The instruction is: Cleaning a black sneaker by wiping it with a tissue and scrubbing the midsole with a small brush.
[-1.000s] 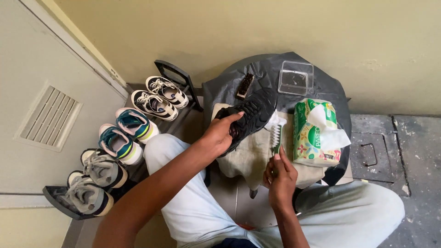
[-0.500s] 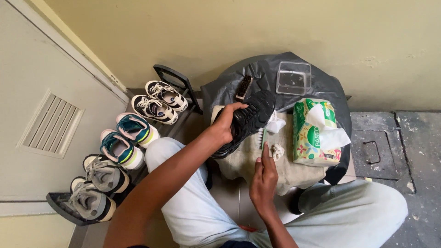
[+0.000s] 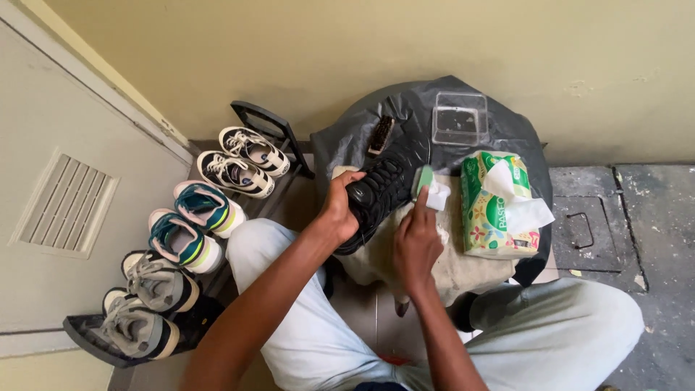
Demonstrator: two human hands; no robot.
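Black rubber-soled sneaker (image 3: 382, 190) still gripped in left hand (image 3: 338, 210) above the beige cloth (image 3: 463, 264), green-backed brush (image 3: 424, 179) now raised from lower down, right hand (image 3: 415, 245) pressing it against the sole.

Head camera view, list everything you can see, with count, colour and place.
black shoe: one, black, on the covered table, held
small brush: one, green and white, against the shoe's side
wooden brush: one, brown, behind the shoe
clear box: one, transparent, table's far edge
tissue pack: one, green floral, right of the shoe
cloth: one, beige, under the shoe
plastic sheet: one, dark grey, over the table
shoe rack: one, black, left, holding three pairs of sneakers
left hand: grips the shoe
right hand: holds the small brush
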